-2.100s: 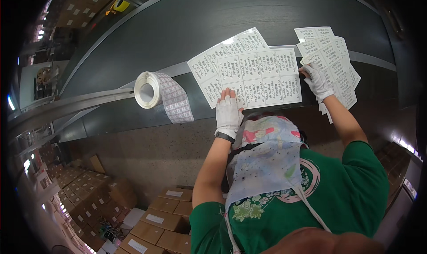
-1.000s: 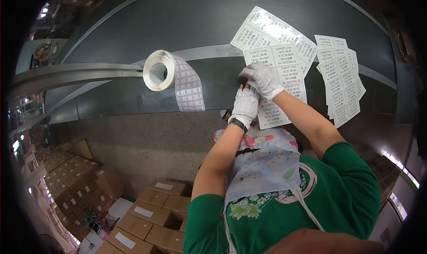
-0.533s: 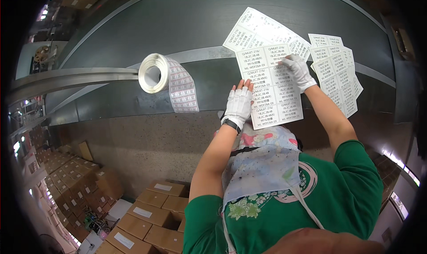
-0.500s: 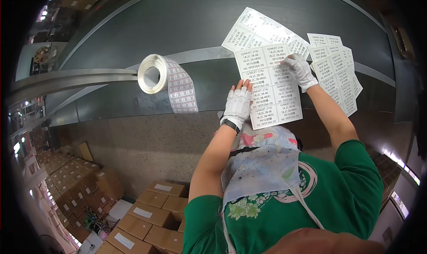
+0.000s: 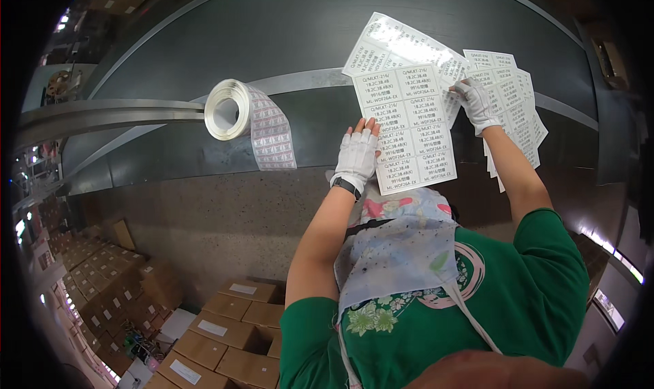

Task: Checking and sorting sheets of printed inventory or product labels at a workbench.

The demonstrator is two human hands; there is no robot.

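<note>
A white sheet of printed labels (image 5: pixel 414 140) lies across the near edge of the dark work surface, its lower end reaching over the edge. My left hand (image 5: pixel 357 150), in a white fingerless glove, rests along the sheet's left edge with fingers stretched out. Just past the sheet's right edge is my right hand (image 5: pixel 475 103), gloved the same way. Its fingers are bent together over a second label sheet (image 5: pixel 402 43) underneath; whether anything is pinched in them is hidden. More label sheets (image 5: pixel 512 110) lie fanned out to the right of that hand.
Left of the sheets, a roll of small pink-printed labels (image 5: pixel 228 110) stands on the work surface (image 5: pixel 286 35), its loose strip (image 5: pixel 271 133) hanging toward the near edge. A metal rail (image 5: pixel 116 113) reaches in from the left. Cardboard cartons (image 5: pixel 231 328) are stacked at lower left.
My right hand has moved right, off the top label sheet to beyond its right edge. The left hand stays on the left edge. The whole view has shifted slightly.
</note>
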